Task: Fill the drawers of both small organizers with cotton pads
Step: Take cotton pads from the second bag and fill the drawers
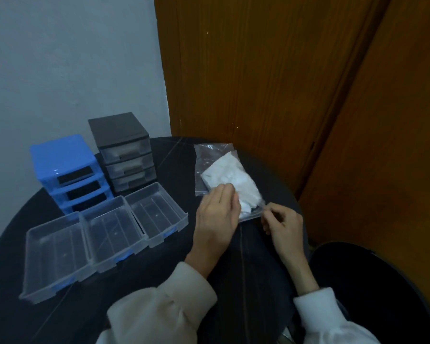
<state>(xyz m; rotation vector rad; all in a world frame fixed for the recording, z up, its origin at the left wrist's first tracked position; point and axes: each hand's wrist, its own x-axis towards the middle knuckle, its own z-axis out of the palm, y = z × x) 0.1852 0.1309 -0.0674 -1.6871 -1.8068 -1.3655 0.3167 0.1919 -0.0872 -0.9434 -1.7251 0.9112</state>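
While both grip bag (pixel 216 167) mouth, left hand (pixel 215 214), right hand (pixel 282 223), cotton pads (pixel 231 180) inside

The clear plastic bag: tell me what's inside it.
The clear plastic bag holds a bunch of white cotton pads. The left hand covers its near end, so their count stays hidden.

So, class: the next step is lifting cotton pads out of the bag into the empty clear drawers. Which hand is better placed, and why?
Probably the left hand: its fingers are at the cotton pads in the bag's mouth, nearer the clear drawers. The right hand pinches the bag's edge.
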